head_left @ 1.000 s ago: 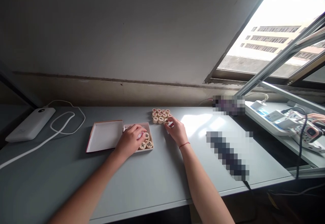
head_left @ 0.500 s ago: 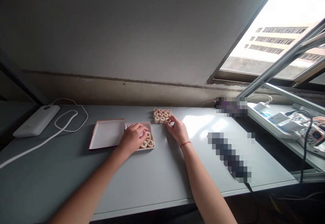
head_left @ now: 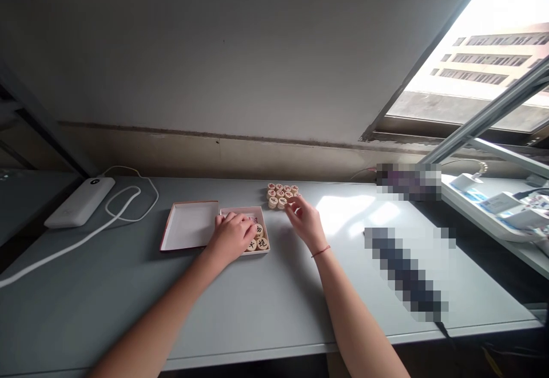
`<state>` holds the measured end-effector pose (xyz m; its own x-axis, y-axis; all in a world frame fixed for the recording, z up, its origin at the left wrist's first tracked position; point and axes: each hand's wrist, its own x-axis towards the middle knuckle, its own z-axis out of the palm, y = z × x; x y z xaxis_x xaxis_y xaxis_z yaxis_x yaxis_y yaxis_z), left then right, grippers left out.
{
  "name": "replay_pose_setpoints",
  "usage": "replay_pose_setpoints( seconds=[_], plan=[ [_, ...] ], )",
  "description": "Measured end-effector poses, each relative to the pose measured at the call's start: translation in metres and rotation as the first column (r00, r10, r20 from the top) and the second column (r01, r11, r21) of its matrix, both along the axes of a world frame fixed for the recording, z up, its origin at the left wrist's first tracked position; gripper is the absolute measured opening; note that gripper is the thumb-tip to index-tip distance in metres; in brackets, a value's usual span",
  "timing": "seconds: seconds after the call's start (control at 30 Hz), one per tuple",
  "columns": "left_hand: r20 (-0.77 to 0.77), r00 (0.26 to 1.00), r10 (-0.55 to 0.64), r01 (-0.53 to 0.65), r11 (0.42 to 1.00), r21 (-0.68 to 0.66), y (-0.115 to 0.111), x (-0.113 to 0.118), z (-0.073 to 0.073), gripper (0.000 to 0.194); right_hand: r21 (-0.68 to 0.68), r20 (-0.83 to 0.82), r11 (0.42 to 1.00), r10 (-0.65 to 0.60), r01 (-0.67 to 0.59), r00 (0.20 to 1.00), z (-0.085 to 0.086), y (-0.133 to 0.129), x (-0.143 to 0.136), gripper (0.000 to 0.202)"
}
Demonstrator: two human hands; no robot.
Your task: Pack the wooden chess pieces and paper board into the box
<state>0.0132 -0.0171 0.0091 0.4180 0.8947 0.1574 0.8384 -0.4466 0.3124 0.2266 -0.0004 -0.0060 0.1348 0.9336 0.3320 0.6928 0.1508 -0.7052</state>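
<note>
Several round wooden pieces with red or black characters stand in close rows near the back of the grey desk. My right hand, with a red string at the wrist, is at their right front side, thumb and fingertips brought together; what they hold is hidden. An open white box contains more pieces with black characters. Over its left part lies my left hand, fingers bent down into the box, the fingertips hidden. The box lid rests just left of the box, inside up.
A white power bank with a white cable is at the left. Blurred dark objects lie at the right. Beyond them, a white tray holds chargers beside a metal frame. The wall runs behind the desk.
The camera view has turned slightly left, shifting everything rightward. My right hand has lifted slightly from the front row of pieces. My left hand stays at the box, its fingers now lower over it.
</note>
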Motion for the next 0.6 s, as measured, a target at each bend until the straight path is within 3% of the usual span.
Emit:
replay_pose_setpoints(
  seconds=[0.1, 0.17, 0.43, 0.53, 0.6],
  plan=[
    [0.030, 1.000, -0.001, 0.002, 0.999, -0.034, -0.002, 0.003, 0.001, 0.028, -0.113, -0.058, 0.966, 0.227, -0.232, 0.972, 0.008, -0.010, -0.020, 0.026],
    [0.050, 0.999, 0.004, -0.001, 0.999, -0.050, -0.004, 0.006, 0.001, 0.026, -0.161, -0.049, 0.937, 0.307, -0.310, 0.951, 0.010, -0.014, -0.030, 0.026],
    [0.167, 0.985, 0.030, -0.007, 0.991, -0.137, -0.005, 0.013, 0.004, 0.015, -0.233, -0.152, 0.909, 0.317, -0.346, 0.936, 0.015, -0.015, -0.033, 0.022],
    [0.294, 0.954, 0.054, -0.017, 0.992, -0.125, -0.002, 0.008, 0.006, 0.013, -0.229, -0.292, 0.898, 0.304, -0.375, 0.907, 0.021, -0.017, -0.030, 0.020],
    [0.419, 0.906, 0.060, -0.013, 0.993, -0.114, -0.001, 0.005, 0.008, 0.015, -0.228, -0.421, 0.859, 0.337, -0.458, 0.842, 0.026, -0.018, -0.030, 0.021]
  ],
)
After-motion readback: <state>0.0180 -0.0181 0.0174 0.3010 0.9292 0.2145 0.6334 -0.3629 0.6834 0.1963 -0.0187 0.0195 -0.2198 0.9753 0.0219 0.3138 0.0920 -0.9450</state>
